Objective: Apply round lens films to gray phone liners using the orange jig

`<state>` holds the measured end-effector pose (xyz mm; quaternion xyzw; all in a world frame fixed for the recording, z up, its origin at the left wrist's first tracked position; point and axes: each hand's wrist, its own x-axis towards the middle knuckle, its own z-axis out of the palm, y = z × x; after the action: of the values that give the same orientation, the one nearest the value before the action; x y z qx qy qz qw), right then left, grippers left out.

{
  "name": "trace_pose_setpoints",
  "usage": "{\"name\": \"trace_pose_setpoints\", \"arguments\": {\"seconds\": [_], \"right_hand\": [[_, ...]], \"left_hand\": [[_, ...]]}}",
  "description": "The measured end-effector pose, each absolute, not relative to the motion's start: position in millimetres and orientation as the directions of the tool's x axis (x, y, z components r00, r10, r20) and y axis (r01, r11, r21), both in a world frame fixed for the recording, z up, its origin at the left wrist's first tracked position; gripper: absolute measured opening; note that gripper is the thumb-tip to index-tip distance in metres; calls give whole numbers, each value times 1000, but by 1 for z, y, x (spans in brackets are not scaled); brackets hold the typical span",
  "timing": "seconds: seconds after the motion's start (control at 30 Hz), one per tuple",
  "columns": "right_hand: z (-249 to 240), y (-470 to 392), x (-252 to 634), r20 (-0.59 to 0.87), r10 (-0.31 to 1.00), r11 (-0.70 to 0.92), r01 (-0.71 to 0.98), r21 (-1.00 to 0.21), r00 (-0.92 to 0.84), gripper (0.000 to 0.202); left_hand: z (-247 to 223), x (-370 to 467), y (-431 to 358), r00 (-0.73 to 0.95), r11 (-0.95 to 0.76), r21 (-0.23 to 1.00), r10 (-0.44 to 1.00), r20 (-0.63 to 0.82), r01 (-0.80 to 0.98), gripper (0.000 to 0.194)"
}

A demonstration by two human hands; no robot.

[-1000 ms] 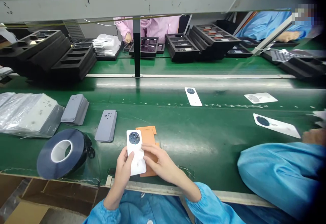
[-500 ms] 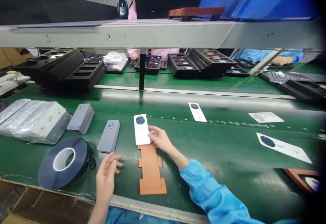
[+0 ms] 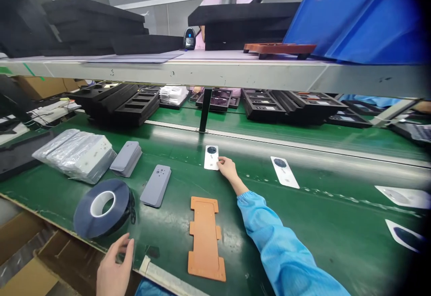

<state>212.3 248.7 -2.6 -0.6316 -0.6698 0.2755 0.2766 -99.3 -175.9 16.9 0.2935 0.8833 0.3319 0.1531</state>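
My right hand [image 3: 227, 167] pinches the right edge of a white phone back cover [image 3: 211, 163] with a dark round camera area, at the far side of the green bench. Below it lies an orange-brown notched plate [image 3: 204, 237], bare on top. My left hand [image 3: 116, 264] is at the near edge, thumb and forefinger closed together; what they hold, if anything, I cannot make out. Just above that hand sits a roll of dark blue film [image 3: 82, 215] with a white core, its loose end carrying black round marks. A stack of grey phone-shaped sheets [image 3: 156, 186] lies between the hands.
More white back covers [image 3: 284, 172] lie to the right. At left are another grey stack [image 3: 126, 159] and plastic-wrapped white pieces [image 3: 79, 154]. A shelf edge [image 3: 208, 72] crosses above the bench, on a black post [image 3: 204, 112]. Cardboard boxes [image 3: 63, 258] stand below the near edge.
My right hand has carried the white back cover off the orange-brown plate to the bench's far side. My left hand has moved toward the near edge, its fingers closing. The view has shifted.
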Motion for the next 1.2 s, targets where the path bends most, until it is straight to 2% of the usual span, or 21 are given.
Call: {"name": "trace_pose_setpoints", "arguments": {"seconds": [0.13,0.27,0.43,0.5,0.57,0.67,0.73,0.87,1.0,1.1,1.2], "right_hand": [[2,249,214,18,997,64,767,-639,-68,39],[8,241,215,23,998,63,837,-544,-60,41],[25,209,197,86,993,108,865,-490,-75,43],[39,177,174,133,977,210,816,-538,-164,36],[55,134,142,114,934,329,693,-642,-338,30],[72,66,90,45,744,444,442,-780,-667,30],[74,33,62,-52,610,464,410,-785,-790,28],[58,10,36,-115,574,466,438,-768,-811,14],[39,15,37,-120,601,344,391,-854,-790,16],[34,14,39,-146,660,240,391,-888,-737,18],[35,3,39,-163,701,188,399,-897,-695,21]], "left_hand": [[22,-89,-172,-769,555,709,639,-30,434,52],[30,-79,-165,-735,413,764,669,115,495,47],[33,-73,-156,-630,291,733,740,234,614,35],[33,-70,-152,-587,266,712,771,248,650,31],[33,-66,-147,-538,234,699,805,250,676,29],[33,-59,-140,-455,185,693,861,228,697,30],[35,-55,-136,-410,168,690,889,202,704,31],[40,-66,-131,-367,164,724,921,132,670,29],[32,-106,-135,-568,277,797,817,97,536,39],[23,-133,-148,-672,375,833,741,-6,406,48],[16,-142,-143,-726,483,753,688,-10,448,51]]}}
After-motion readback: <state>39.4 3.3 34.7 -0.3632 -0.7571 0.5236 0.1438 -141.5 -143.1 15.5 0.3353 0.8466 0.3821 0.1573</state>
